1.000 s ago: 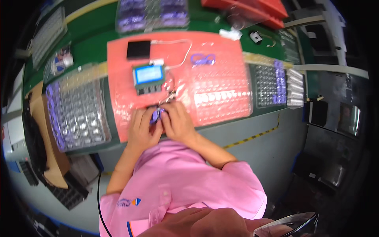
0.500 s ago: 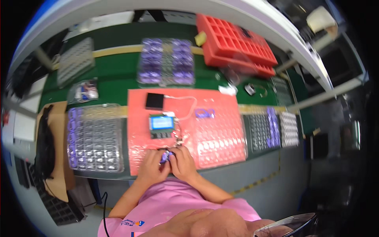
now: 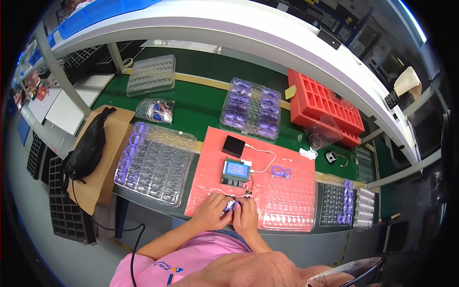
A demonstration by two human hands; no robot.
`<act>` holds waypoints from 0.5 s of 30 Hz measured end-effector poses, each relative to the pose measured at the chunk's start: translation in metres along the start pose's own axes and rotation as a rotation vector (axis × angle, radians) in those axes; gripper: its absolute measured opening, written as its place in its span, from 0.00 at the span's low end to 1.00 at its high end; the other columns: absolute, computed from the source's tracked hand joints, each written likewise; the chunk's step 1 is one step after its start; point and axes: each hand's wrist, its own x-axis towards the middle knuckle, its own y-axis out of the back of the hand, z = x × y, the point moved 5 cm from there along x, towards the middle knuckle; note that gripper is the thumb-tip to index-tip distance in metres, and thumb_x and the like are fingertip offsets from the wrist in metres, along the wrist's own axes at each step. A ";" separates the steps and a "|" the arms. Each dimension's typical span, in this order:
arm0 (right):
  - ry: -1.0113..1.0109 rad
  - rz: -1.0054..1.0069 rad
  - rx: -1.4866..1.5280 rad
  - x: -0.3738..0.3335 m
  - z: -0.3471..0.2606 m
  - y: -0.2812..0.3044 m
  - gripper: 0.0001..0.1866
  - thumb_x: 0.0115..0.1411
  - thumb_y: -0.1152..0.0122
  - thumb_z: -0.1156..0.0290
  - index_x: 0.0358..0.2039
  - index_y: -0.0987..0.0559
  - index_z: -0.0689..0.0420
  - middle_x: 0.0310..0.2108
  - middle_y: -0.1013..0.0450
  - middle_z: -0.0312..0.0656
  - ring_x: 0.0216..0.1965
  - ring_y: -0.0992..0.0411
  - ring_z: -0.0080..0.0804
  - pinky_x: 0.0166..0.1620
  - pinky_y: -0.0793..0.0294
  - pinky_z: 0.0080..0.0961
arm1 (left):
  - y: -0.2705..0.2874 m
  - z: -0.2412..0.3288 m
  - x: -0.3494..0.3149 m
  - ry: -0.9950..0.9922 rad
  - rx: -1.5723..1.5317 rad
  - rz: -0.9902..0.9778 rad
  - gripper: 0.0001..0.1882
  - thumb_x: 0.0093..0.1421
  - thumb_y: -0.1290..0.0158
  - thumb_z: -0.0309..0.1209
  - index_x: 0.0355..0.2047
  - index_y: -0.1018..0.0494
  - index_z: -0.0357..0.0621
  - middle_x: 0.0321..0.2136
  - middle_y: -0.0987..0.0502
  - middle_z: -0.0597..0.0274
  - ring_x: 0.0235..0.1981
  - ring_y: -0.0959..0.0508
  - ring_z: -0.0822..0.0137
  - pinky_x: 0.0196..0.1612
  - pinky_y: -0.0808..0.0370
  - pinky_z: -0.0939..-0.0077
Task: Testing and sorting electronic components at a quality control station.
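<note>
At the front edge of the red mat (image 3: 208, 158), my left hand (image 3: 209, 213) and my right hand (image 3: 246, 220) meet. Between their closed fingers is a small purple and dark part (image 3: 230, 205); the fingers cover much of it. Thin wires near my right fingertips run up toward a circuit board with a lit blue display (image 3: 236, 169). Beyond the board lies a black square box (image 3: 233, 145), with a white cable looping from it. A purple double-ring piece (image 3: 281, 171) rests at the far edge of the clear blister tray (image 3: 289, 203) to my right.
Left of the mat stands a clear tray (image 3: 160, 165) with a purple row, then a black pouch (image 3: 88, 148) on cardboard. Farther back are a stacked tray of purple pieces (image 3: 251, 107) and a red compartment bin (image 3: 325, 103). A white shelf beam (image 3: 215, 31) crosses overhead.
The view has swung, so the bench appears shifted right and tilted, with more of the shelf showing. Both hands stay together on the purple part.
</note>
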 end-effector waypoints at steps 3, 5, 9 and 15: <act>-0.007 -0.008 -0.002 -0.005 -0.002 0.002 0.11 0.70 0.40 0.75 0.51 0.22 0.63 0.43 0.25 0.55 0.44 0.26 0.59 0.47 0.25 0.49 | -0.005 0.002 -0.008 0.014 -0.044 -0.036 0.28 0.56 0.34 0.30 0.55 0.25 0.32 0.42 0.24 0.45 0.43 0.23 0.43 0.47 0.23 0.52; -0.051 -0.004 -0.010 -0.005 0.000 0.000 0.11 0.70 0.41 0.75 0.51 0.22 0.63 0.43 0.25 0.56 0.44 0.26 0.59 0.47 0.25 0.50 | -0.003 -0.003 -0.003 0.009 -0.043 -0.050 0.27 0.56 0.34 0.30 0.55 0.25 0.32 0.42 0.24 0.46 0.43 0.23 0.43 0.47 0.23 0.52; 0.000 0.019 -0.021 0.004 0.002 -0.005 0.10 0.70 0.41 0.75 0.50 0.22 0.63 0.43 0.25 0.57 0.44 0.26 0.60 0.47 0.25 0.51 | -0.005 -0.009 0.000 0.041 -0.024 -0.093 0.27 0.57 0.36 0.32 0.56 0.24 0.33 0.43 0.24 0.46 0.44 0.23 0.42 0.48 0.23 0.51; -0.012 0.004 0.035 0.017 0.007 -0.009 0.12 0.68 0.38 0.74 0.49 0.22 0.64 0.43 0.26 0.55 0.43 0.27 0.59 0.46 0.26 0.50 | -0.003 -0.017 0.011 0.058 -0.048 -0.105 0.27 0.56 0.35 0.29 0.56 0.25 0.33 0.42 0.25 0.46 0.43 0.26 0.43 0.47 0.25 0.53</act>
